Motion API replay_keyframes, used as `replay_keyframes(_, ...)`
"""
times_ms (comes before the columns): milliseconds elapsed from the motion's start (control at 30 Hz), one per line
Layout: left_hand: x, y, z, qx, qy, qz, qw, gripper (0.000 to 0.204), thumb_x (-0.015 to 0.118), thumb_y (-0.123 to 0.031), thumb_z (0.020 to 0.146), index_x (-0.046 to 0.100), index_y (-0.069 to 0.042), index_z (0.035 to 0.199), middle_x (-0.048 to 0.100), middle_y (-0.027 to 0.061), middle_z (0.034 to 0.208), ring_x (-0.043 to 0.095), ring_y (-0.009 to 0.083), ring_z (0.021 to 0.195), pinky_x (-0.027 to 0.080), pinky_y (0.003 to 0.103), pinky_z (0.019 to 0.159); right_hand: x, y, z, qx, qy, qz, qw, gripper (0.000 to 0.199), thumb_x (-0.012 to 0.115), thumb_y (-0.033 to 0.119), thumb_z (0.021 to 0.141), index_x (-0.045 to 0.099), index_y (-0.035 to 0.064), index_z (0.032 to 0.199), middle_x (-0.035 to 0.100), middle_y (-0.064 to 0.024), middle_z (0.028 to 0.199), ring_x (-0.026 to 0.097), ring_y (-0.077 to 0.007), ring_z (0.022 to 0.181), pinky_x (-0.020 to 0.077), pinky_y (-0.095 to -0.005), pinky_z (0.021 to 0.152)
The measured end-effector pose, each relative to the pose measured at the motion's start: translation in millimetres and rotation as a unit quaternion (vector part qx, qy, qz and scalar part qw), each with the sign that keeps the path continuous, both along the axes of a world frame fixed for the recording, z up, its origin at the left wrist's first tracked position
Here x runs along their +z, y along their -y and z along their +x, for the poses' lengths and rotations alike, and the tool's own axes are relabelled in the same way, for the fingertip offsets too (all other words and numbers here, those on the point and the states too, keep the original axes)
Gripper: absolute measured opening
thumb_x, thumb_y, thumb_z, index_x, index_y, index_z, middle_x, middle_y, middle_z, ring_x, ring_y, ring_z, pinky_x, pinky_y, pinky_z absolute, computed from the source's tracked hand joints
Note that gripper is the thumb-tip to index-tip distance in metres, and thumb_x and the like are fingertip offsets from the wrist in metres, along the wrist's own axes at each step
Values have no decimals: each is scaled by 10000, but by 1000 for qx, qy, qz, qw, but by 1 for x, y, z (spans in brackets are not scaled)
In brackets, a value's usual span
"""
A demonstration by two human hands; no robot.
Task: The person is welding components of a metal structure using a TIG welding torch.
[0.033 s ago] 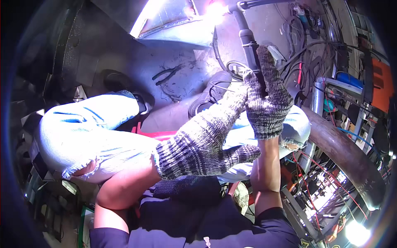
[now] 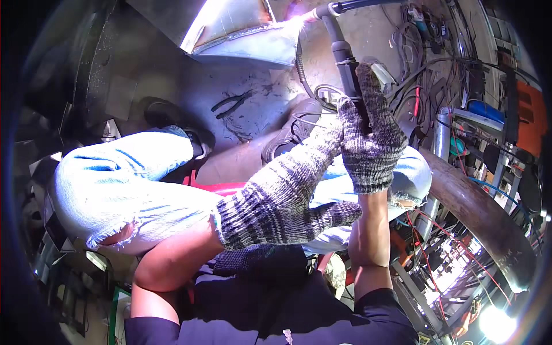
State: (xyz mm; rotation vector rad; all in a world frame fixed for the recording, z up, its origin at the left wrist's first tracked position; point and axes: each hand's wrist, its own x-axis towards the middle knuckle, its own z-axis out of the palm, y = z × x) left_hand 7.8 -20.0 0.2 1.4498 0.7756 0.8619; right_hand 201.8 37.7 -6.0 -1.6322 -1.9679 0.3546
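Observation:
My right hand [image 2: 376,141], in a grey-and-white knitted glove, is closed around the black handle of a welding torch [image 2: 343,53]. At the torch's head a bright arc glows against the right corner of a bent sheet-metal workpiece [image 2: 244,45], where a weld seam runs along a joint. My left hand [image 2: 276,198], gloved alike, lies stretched out over my thigh with its thumb spread to the side. Its fingertips reach the edge of the right glove, next to the torch handle. The lower end of the handle is hidden by the gloves.
Pliers [image 2: 232,105] lie on the floor between my shoes. A black cable [image 2: 302,72] loops beside the torch. At the right are a curved, thick metal pipe [image 2: 480,210], tangled cables and an orange case [image 2: 530,118]. Something red [image 2: 215,188] shows under my legs.
The glare at the torch tip has shrunk and dimmed, so the workpiece's corner and seam show more clearly. Both hands and the torch hold their places.

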Motion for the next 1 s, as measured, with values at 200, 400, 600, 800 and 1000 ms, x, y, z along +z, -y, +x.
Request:
replay_keyframes(200, 0, -2, 1, 3, -3, 0, 1000, 978, 870, -370, 942, 365, 95, 1638, 491, 330, 1622, 481, 455, 1531, 368, 491, 1278, 1, 2, 0, -22, 12, -25, 999, 504, 800, 100, 975, 708, 119, 1471, 811, -195, 1178, 828, -315, 988, 640, -374, 833)
replay_keyframes(400, 6, -2, -1, -29, -46, -47, 997, 997, 870, -406, 926, 366, 94, 1626, 511, 351, 1570, 528, 503, 1449, 425, 529, 1221, 0, 1, 1, -4, 3, 6, 1000, 480, 805, 130, 991, 709, 104, 1461, 817, -203, 1133, 832, -301, 922, 639, -378, 773)
replay_keyframes(600, 1, -6, 0, -28, -10, -50, 998, 920, 844, -358, 966, 383, 34, 1659, 477, 304, 1642, 444, 453, 1554, 345, 501, 1288, 2, 5, 1, -22, -18, -43, 999, 439, 812, 107, 980, 730, 50, 1408, 812, -215, 1167, 830, -288, 993, 640, -371, 846)
replay_keyframes(800, 6, -4, -2, -55, -61, -76, 994, 969, 846, -415, 947, 367, 19, 1668, 535, 295, 1592, 548, 459, 1469, 436, 531, 1229, 7, 5, -1, -16, -57, -42, 997, 432, 783, 52, 983, 718, -1, 1406, 785, -222, 1294, 794, -274, 1160, 613, -371, 967)
replay_keyframes(1000, 6, -5, -1, -46, -29, -79, 995, 980, 831, -402, 964, 333, 64, 1668, 502, 308, 1619, 537, 460, 1482, 427, 527, 1238, 7, 5, 0, -27, -39, -70, 996, 456, 773, 40, 997, 704, 23, 1447, 764, -205, 1365, 766, -237, 1222, 600, -356, 1007)
